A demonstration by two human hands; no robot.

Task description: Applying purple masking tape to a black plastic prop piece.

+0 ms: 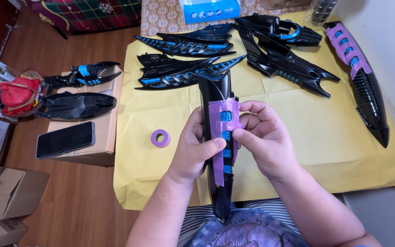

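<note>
The left hand [193, 148] is closed around the left edge of a long, glossy black plastic hull piece with blue inserts [216, 91], thumb laid across its front and the other fingers curled behind it. The right hand [264, 137] grips the right edge, its fingers [248, 137] bent and pressing on strips of purple masking tape [225, 114] stuck over the blue inserts.

The hull piece is held above the near edge of the yellow paper sheet [298, 132] that covers the worktop. Its long axis runs near to far: one tapered end points down toward the person's lap, the other points away toward the far parts. Its middle lies between the two hands, both ends sticking out past them.

A small roll of purple tape [160, 137] lies on the paper just left of the left hand. Farther off lie black winged panels with blue slats [184, 75], and at the right a second long black piece banded with purple tape [360, 73]. A dark smartphone [65, 139] rests on a cardboard box [104, 137] to the left.
</note>
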